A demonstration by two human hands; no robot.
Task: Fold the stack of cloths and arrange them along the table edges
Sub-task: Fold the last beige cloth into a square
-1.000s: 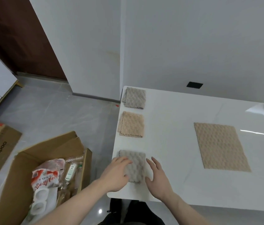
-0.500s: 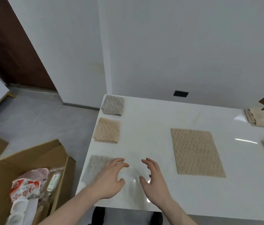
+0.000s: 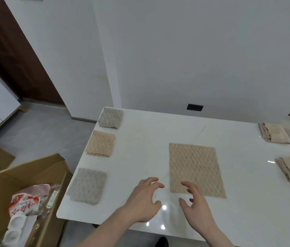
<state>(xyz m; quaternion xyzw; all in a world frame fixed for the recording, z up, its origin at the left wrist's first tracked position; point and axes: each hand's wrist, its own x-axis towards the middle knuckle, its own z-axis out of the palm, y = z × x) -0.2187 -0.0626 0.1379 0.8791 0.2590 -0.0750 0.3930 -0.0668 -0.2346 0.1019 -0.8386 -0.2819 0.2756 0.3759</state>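
Both hands' fingers loosely spread, empty; right hand (image 3: 196,209) overlapping flat beige cloth (image 3: 195,168), contact unclear.

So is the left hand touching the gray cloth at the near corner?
Apart. The head view shows bare white table between the left hand and the gray cloth.
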